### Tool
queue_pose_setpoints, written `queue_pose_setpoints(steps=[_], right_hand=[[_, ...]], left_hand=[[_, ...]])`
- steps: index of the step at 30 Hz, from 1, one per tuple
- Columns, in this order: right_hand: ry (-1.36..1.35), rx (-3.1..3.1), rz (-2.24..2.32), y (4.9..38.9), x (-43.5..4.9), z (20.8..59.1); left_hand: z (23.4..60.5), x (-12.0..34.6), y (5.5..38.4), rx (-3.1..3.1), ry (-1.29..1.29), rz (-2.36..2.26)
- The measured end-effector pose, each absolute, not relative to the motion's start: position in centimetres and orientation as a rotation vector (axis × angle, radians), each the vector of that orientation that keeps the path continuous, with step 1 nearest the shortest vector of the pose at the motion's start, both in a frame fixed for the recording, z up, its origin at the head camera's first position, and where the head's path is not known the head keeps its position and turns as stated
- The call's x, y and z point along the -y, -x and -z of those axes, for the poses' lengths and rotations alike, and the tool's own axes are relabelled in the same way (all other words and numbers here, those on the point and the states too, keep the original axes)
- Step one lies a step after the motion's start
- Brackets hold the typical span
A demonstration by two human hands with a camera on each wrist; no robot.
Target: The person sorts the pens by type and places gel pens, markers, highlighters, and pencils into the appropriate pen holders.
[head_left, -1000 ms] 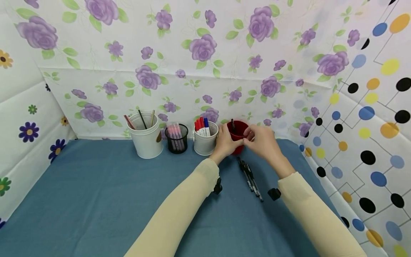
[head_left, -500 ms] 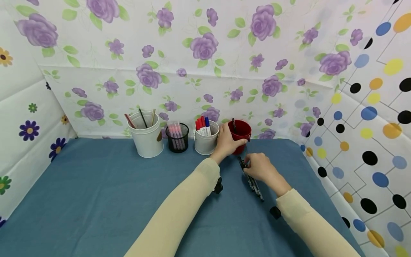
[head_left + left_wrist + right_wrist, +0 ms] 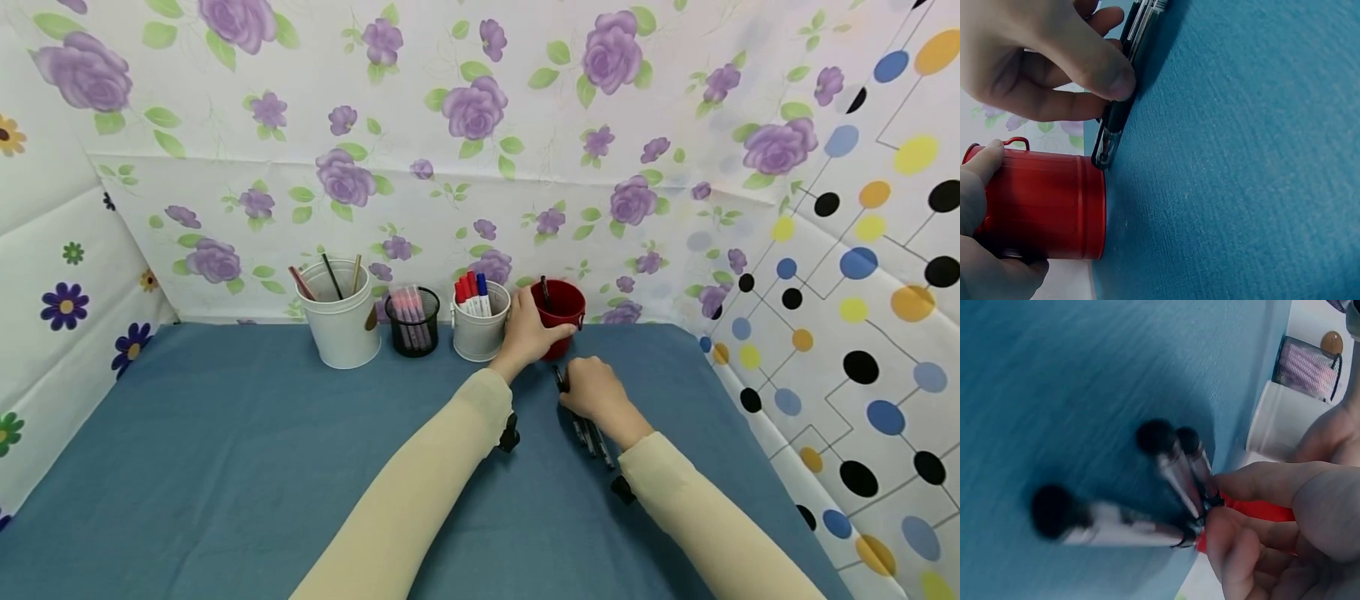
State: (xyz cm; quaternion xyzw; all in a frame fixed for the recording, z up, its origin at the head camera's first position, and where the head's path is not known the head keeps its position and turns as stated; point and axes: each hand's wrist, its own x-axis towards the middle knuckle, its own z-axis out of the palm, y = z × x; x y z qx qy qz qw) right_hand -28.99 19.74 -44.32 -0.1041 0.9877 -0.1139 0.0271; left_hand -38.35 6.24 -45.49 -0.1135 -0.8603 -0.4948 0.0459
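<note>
My left hand grips the left side of a small red bucket, with the thumb over its rim. One black pen stands in the bucket. On the blue cloth in front, my right hand pinches at the black upper parts of several black pens, thumb on one side and fingers on the other. In the right wrist view the black ends of three pens fan out from the fingertips. The left wrist view has the cap end of a pen close to the bucket's base.
Left of the red bucket, a white pail holds red and blue markers. Beside it stand a black mesh cup of pink pens and a larger white bucket with several pencils. Flowered cloth hangs directly behind.
My right hand has come down from the red bucket's rim to the pens on the cloth and taken hold there. The left hand stays on the bucket.
</note>
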Motion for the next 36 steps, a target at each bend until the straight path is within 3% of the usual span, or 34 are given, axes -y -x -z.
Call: queue_pose_setpoints(steps=[12,24,36], right_hand=[[0.242,-2.928,0.457,29.1,-19.7,43.7],[0.332,-2.757,0.914,28.4,-23.0,38.0],[0.45,-3.075,1.154,30.9,-23.6,33.5]], left_hand=[[45.1,-6.5,37.7,2.635,0.365,1.482],[45.3,-6.5,38.3,2.673,0.313,1.454],[45.2,-6.4,38.4,2.644,0.322,1.477]])
